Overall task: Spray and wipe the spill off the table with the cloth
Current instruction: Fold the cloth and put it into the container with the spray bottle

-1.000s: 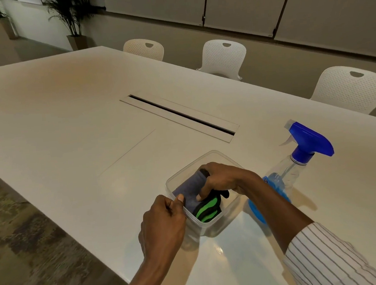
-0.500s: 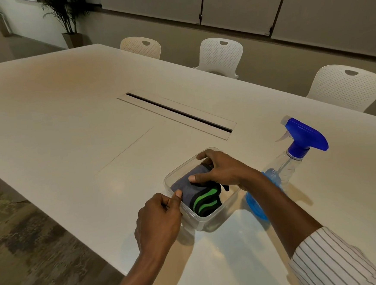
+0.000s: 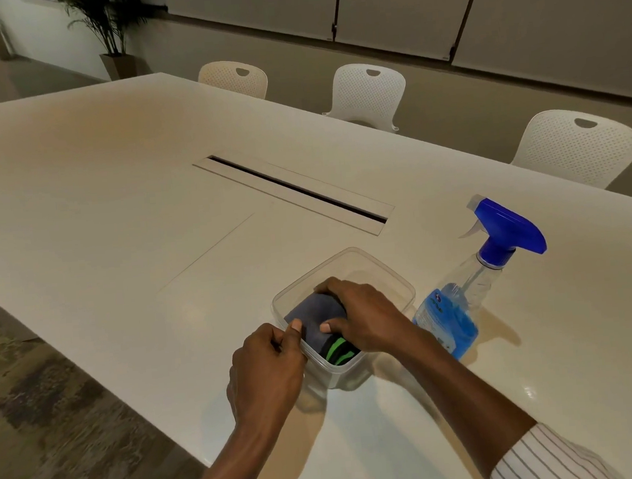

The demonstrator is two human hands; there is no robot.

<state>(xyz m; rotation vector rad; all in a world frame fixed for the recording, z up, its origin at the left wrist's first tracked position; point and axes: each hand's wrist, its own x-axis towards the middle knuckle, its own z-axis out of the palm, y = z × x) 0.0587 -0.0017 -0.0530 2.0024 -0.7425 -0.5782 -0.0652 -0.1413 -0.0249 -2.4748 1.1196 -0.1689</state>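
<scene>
Grey cloth [image 3: 314,315], soft, light, folded in clear tub [image 3: 369,263] | right hand [image 3: 366,316] grip pinching cloth's top | left hand [image 3: 268,371] grip clamping tub's near rim | spray bottle [image 3: 460,311] right, on worktop [image 3: 116,217]

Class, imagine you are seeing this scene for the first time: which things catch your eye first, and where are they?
The two hands stand out first: the right hand grips a grey cloth inside a clear tub near the table's front edge, while the left hand pinches the tub's rim. Just right of it stands a spray bottle with a blue top.
</scene>
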